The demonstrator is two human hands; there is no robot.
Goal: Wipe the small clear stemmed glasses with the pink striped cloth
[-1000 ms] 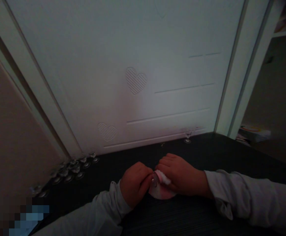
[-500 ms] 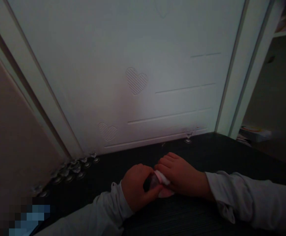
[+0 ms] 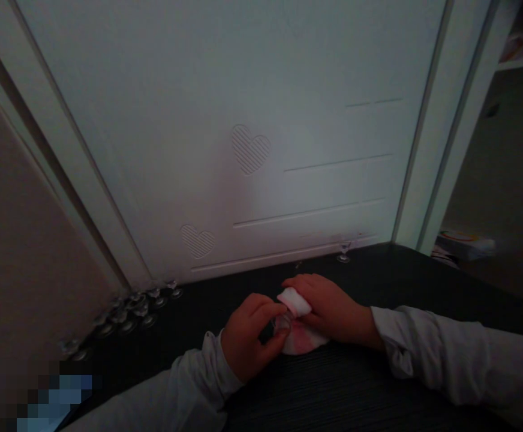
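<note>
My left hand (image 3: 248, 339) pinches a small clear glass (image 3: 282, 324) between thumb and fingers, low over the dark table (image 3: 355, 396). My right hand (image 3: 328, 309) is closed on a white and pink cloth (image 3: 298, 327); a folded corner of it sticks up between the fingers, the rest lies on the table under the glass. The two hands touch at the glass. Both arms wear pale long sleeves.
Several small clear stemmed glasses (image 3: 129, 315) stand in a cluster at the table's back left. One more small glass (image 3: 343, 251) stands alone by the white panel with heart patterns (image 3: 250, 150). A shelf with stacked papers (image 3: 466, 243) is at the right.
My right hand has lifted a little and pulled the cloth's white corner up and back. My left hand has turned, so the small glass shows more between its fingers.
</note>
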